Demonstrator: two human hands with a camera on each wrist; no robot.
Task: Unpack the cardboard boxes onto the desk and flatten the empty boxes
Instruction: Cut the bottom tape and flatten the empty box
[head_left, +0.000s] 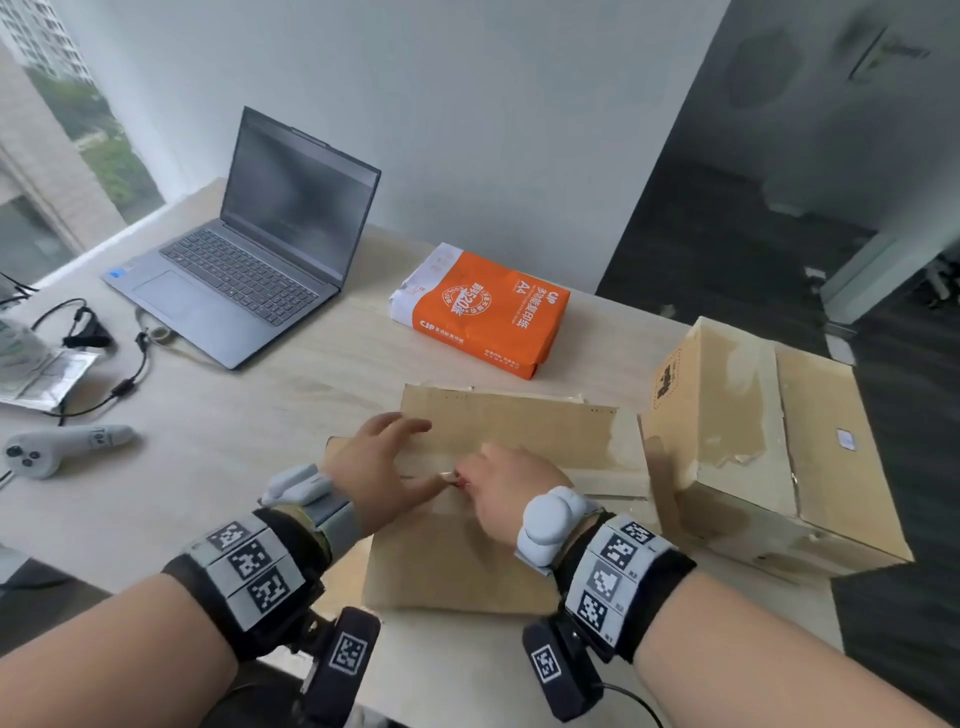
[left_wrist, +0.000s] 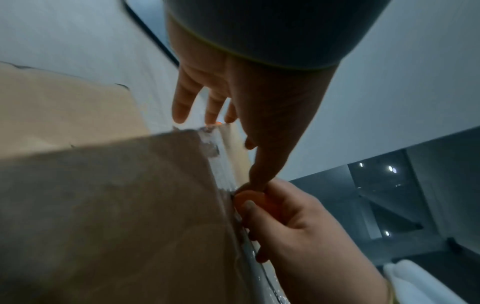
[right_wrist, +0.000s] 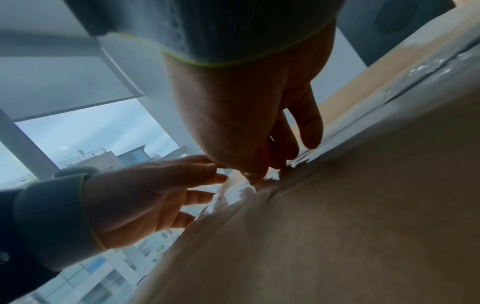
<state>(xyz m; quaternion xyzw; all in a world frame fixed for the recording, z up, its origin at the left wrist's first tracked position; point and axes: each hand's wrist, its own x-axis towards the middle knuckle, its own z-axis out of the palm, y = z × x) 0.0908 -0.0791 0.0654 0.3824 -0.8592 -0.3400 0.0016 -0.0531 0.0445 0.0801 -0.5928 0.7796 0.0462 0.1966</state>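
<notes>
Fingers (left_wrist: 249, 207) pinch tape (left_wrist: 223, 162) at the flattened box's (head_left: 509, 421) edge.

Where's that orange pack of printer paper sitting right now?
In the head view, the orange and white pack of A4 paper lies flat on the pale desk, right of the open grey laptop and just beyond the flattened brown cardboard box.

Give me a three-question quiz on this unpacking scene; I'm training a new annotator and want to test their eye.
1. True or false: the laptop on the desk is closed.
2. Which hand lies with straight fingers on the near cardboard box? A) left hand B) right hand
3. What lies between the laptop and the taped box?

Key
1. False; its lid is up.
2. A; the right hand's fingers are curled at the clear tape on the seam.
3. An orange pack of A4 paper.
</notes>
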